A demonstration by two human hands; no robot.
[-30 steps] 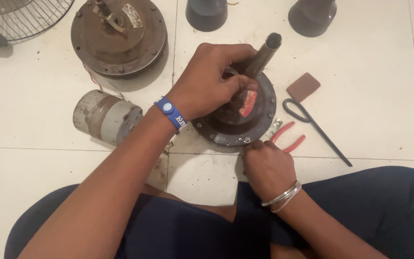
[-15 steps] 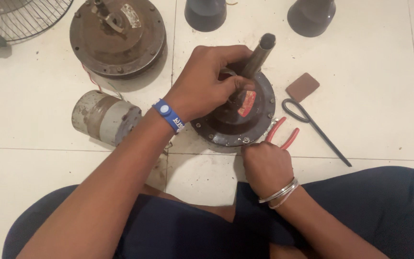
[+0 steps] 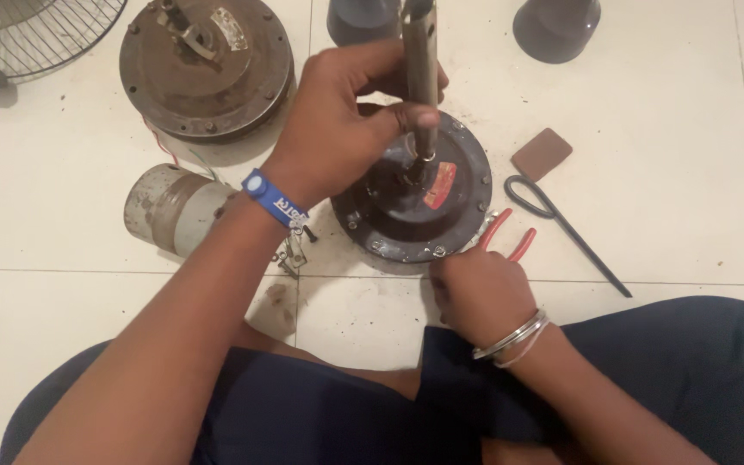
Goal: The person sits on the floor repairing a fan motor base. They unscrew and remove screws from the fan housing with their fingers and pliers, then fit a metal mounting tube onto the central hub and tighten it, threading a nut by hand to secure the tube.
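A dark round fan motor housing (image 3: 441, 215) with a red label lies on the white tiled floor in front of me. A metal rod (image 3: 422, 77) stands up from its centre. My left hand (image 3: 346, 120), with a blue wristband, is wrapped around the rod just above the housing. My right hand (image 3: 480, 293), wearing thin metal bangles, rests with curled fingers against the housing's near rim. Red-handled pliers (image 3: 518, 245) stick out from just beyond its knuckles. Whether those fingers grip anything is hidden.
A second rusty round motor cover (image 3: 204, 65) lies at the back left, with a grey cylinder part (image 3: 170, 211) near my left wrist. A black looped tool (image 3: 561, 228) and a brown square pad (image 3: 542, 153) lie to the right. Two dark cups (image 3: 557, 26) and a fan grille (image 3: 36, 34) are at the back.
The rod has swung from leaning away at the upper right to standing upright, still in my left hand. My right hand has stayed at the near rim.
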